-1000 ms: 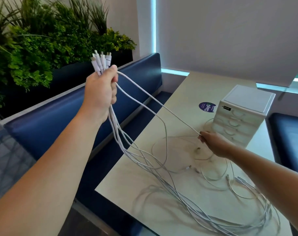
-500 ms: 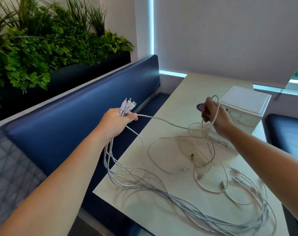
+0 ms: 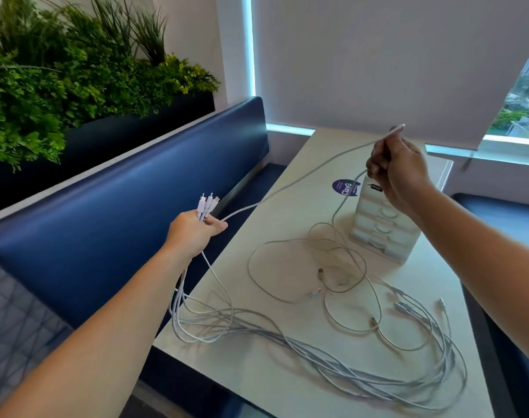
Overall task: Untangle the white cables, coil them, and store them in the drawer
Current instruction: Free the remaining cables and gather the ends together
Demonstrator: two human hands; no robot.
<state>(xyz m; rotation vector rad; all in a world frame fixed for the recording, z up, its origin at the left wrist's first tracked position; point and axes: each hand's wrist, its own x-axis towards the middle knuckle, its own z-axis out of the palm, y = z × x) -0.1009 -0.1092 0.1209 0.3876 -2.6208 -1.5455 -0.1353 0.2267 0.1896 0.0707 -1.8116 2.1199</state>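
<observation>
Most white cables (image 3: 317, 351) lie heaped on the worktop (image 3: 245, 375), close to me. My left grip (image 3: 193, 230) is curled round a bunch of plug ends (image 3: 208, 203), just past the worktop's left edge. One cable (image 3: 302, 176) runs from there up and right to my right grip (image 3: 399, 170), which pinches it above the drawer box (image 3: 384, 233). I think I should pull along that line.

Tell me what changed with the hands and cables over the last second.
The left hand dropped from up by the plants to beside the table, still gripping the connector ends. The right hand rose off the table, lifting one cable above the drawer unit. The drawer unit stayed put; the other cables still lie on the table.
</observation>
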